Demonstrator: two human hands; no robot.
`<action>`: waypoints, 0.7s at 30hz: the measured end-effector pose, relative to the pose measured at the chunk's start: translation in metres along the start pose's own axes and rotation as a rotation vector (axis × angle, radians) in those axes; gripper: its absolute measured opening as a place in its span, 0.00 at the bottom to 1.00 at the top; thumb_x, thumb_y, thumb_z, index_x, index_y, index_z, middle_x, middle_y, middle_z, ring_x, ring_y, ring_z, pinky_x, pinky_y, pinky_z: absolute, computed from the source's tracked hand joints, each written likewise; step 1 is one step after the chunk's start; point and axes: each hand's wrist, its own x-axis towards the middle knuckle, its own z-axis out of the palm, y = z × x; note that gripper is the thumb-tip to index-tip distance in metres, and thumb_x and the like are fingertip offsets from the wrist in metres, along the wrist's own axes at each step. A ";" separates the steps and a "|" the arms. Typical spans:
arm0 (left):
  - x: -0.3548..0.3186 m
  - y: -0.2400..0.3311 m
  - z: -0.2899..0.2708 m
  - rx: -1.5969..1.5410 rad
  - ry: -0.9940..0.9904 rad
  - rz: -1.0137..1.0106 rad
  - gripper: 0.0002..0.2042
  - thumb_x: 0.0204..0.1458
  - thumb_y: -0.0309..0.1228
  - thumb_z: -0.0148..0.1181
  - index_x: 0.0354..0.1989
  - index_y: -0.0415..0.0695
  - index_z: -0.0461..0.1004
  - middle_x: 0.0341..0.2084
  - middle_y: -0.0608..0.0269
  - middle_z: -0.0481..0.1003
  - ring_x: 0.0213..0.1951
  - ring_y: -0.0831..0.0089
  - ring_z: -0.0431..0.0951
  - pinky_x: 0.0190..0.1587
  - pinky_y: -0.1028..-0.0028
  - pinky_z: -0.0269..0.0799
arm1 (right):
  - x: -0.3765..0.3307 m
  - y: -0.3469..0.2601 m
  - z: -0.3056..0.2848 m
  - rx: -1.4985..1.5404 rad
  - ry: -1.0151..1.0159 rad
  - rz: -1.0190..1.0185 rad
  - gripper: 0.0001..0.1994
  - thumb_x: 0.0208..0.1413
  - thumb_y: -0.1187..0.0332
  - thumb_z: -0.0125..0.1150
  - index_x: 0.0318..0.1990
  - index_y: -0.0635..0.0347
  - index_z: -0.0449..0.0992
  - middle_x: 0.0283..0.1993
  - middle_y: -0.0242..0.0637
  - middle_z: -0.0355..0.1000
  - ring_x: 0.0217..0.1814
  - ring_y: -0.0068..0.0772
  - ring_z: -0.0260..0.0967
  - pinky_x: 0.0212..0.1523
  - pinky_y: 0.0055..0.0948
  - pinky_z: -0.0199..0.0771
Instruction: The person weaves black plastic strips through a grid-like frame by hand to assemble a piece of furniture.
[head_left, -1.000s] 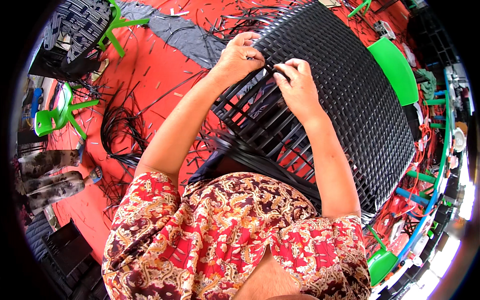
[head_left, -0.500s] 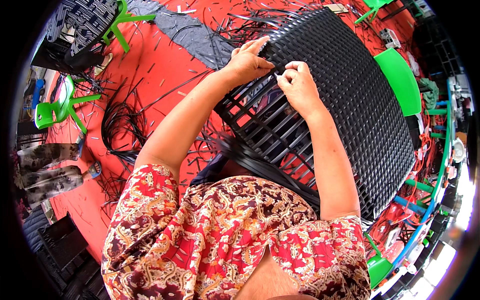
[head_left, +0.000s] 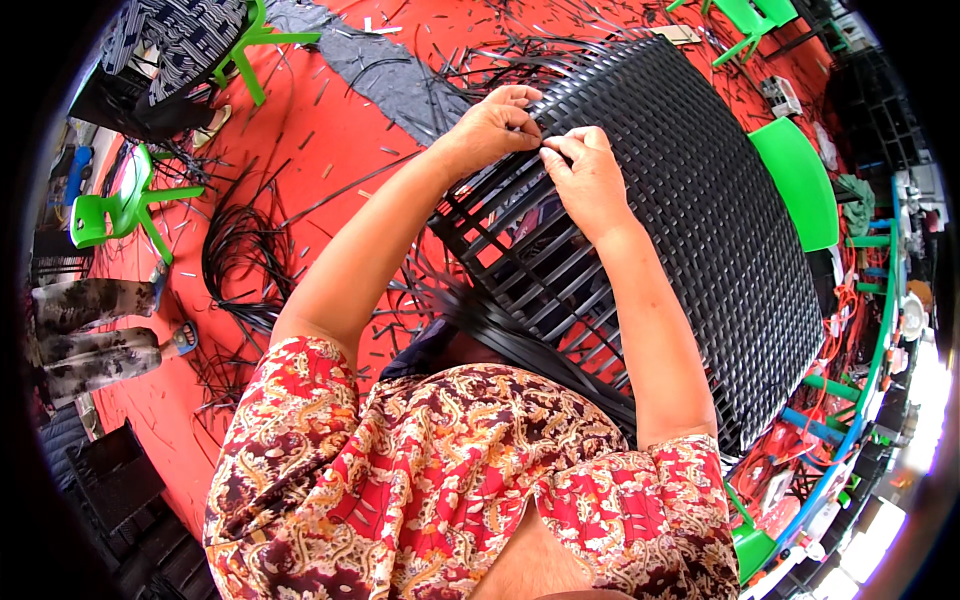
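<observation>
A large panel of woven black flat strips [head_left: 690, 200] stands before me, its weave tight across the right and upper part. Toward its lower left lies an open lattice of bare black strips and bars [head_left: 520, 270]. My left hand [head_left: 497, 125] is at the panel's upper-left edge, thumb and fingertips pinched on a black strip there. Close beside it, my right hand [head_left: 588, 180] pinches at the same spot, its fingertips nearly touching the left ones. The fingers mostly hide the piece of strip between them. Long loose black strips [head_left: 500, 320] hang in a bundle near my lap.
Loose strip coils [head_left: 240, 245] and scraps lie on the red floor [head_left: 330, 180]. Green chairs stand at left [head_left: 125, 210], behind the panel [head_left: 795, 180] and at upper right [head_left: 750, 20]. Another person's legs [head_left: 100, 320] show at far left. A blue-green frame [head_left: 860, 400] edges the right.
My hands have drawn closer together, the right shifting slightly left and the left turning a little downward. The panel sits slightly lower in view.
</observation>
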 end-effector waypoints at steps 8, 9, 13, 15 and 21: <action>-0.007 -0.015 -0.025 0.411 0.105 0.091 0.08 0.42 0.27 0.65 0.33 0.51 0.81 0.59 0.58 0.61 0.58 0.59 0.64 0.58 0.65 0.62 | 0.009 0.003 0.011 0.003 -0.014 0.071 0.08 0.47 0.64 0.62 0.27 0.59 0.76 0.44 0.34 0.65 0.47 0.38 0.66 0.49 0.37 0.64; -0.007 -0.013 -0.024 0.392 0.088 0.095 0.09 0.43 0.25 0.65 0.34 0.50 0.80 0.59 0.59 0.59 0.59 0.59 0.63 0.58 0.64 0.63 | 0.009 0.001 0.009 -0.027 -0.020 0.084 0.08 0.48 0.64 0.61 0.28 0.58 0.76 0.45 0.34 0.65 0.48 0.37 0.65 0.50 0.38 0.63; -0.006 -0.004 -0.022 0.378 0.099 0.063 0.08 0.44 0.25 0.64 0.34 0.49 0.80 0.60 0.58 0.59 0.58 0.60 0.64 0.56 0.66 0.65 | 0.015 -0.001 0.009 -0.171 0.038 -0.034 0.08 0.48 0.65 0.61 0.27 0.60 0.75 0.45 0.34 0.65 0.48 0.38 0.65 0.49 0.36 0.63; -0.011 -0.007 -0.021 0.372 0.130 0.095 0.07 0.45 0.27 0.65 0.34 0.47 0.79 0.59 0.57 0.59 0.55 0.63 0.67 0.54 0.68 0.65 | 0.023 -0.002 0.011 0.251 0.062 -0.024 0.07 0.49 0.67 0.61 0.28 0.62 0.74 0.43 0.37 0.65 0.42 0.36 0.66 0.44 0.31 0.67; -0.021 0.001 -0.012 0.365 0.181 0.003 0.09 0.44 0.31 0.66 0.33 0.44 0.78 0.56 0.56 0.63 0.48 0.65 0.73 0.47 0.70 0.70 | 0.029 0.004 0.010 0.464 -0.189 0.114 0.08 0.57 0.62 0.55 0.31 0.54 0.76 0.21 0.21 0.69 0.25 0.15 0.63 0.34 0.22 0.65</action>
